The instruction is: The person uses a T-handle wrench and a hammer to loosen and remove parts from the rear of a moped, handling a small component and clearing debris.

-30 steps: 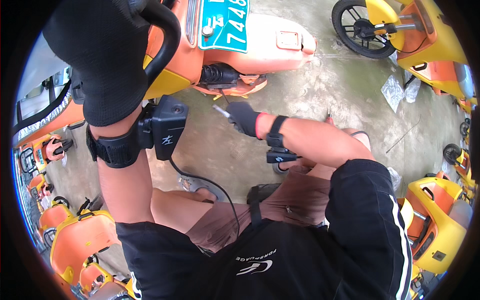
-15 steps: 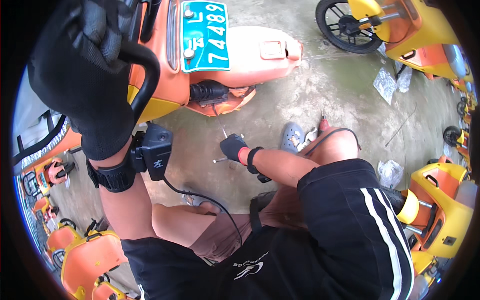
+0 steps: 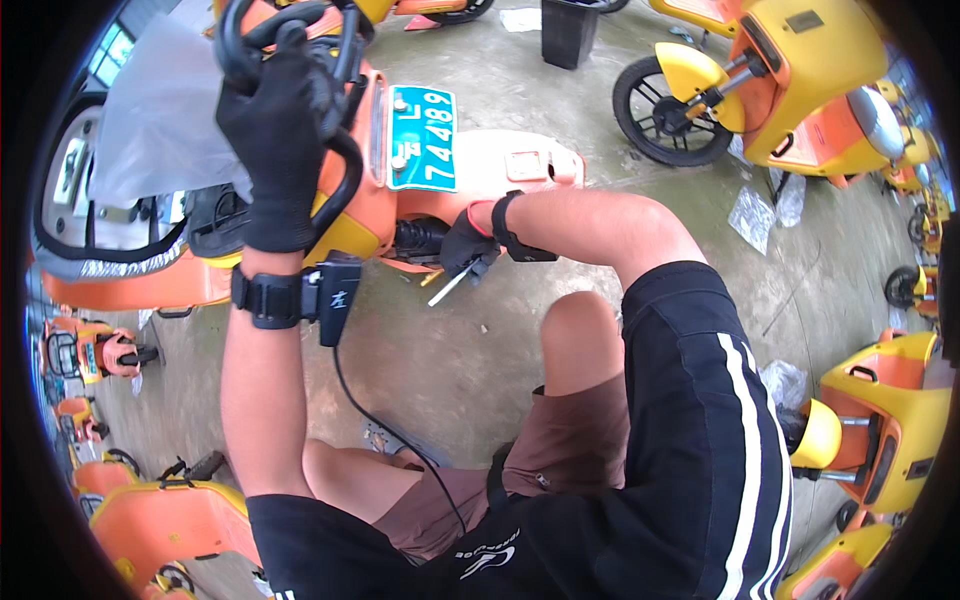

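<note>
My left hand [image 3: 272,140], in a black glove, is wrapped round the black grab rail [image 3: 347,180] at the back of an orange and yellow scooter [image 3: 480,160]. Beside it is the scooter's blue-green licence plate [image 3: 424,150]. Low at the scooter's rear, next to the black shock absorber [image 3: 418,240], my right hand [image 3: 468,246] is closed on a T-handle wrench. The silvery bar of the T-handle wrench [image 3: 442,291] sticks out below the glove. Its far end is hidden behind my hand and the bodywork.
Clear plastic sheeting [image 3: 165,120] covers the scooter's seat area at left. Another scooter [image 3: 800,90] stands at upper right, with more along both sides. A black bin [image 3: 568,35] is at the back. Plastic wrappers [image 3: 752,218] lie on the concrete floor. A cable [image 3: 370,395] hangs from my left wrist.
My right hand has moved up, close against the scooter's rear, with the wrench. My left hand stays on the rail. The view has shifted, showing more of the scooter and the background.
</note>
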Tool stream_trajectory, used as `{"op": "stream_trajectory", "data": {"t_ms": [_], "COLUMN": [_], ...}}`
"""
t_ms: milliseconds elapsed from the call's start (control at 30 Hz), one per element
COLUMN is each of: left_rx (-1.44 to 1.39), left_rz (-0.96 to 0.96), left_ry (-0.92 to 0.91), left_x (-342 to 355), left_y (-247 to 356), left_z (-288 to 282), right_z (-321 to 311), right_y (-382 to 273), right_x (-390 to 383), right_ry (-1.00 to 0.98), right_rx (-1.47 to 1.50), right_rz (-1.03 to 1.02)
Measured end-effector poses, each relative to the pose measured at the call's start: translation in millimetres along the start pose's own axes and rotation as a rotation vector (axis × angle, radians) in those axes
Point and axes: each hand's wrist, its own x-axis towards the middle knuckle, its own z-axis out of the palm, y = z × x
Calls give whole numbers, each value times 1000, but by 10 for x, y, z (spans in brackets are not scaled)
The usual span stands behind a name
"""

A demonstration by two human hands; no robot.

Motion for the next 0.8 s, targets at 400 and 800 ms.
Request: {"op": "stream_trajectory", "data": {"t_ms": [400,800], "left_rx": [720,1518], "left_rz": [32,-421], "left_ry": [-484,-905], "left_x": [-1763,-2482], "left_y": [171,-1033], "left_z": [-364,107], "right_z": [46,1099], "right_y": [-382,-663], "right_x": [202,878], "right_ry": [372,1091], "right_rx": [848,1570], "right_rz": [264,477]}}
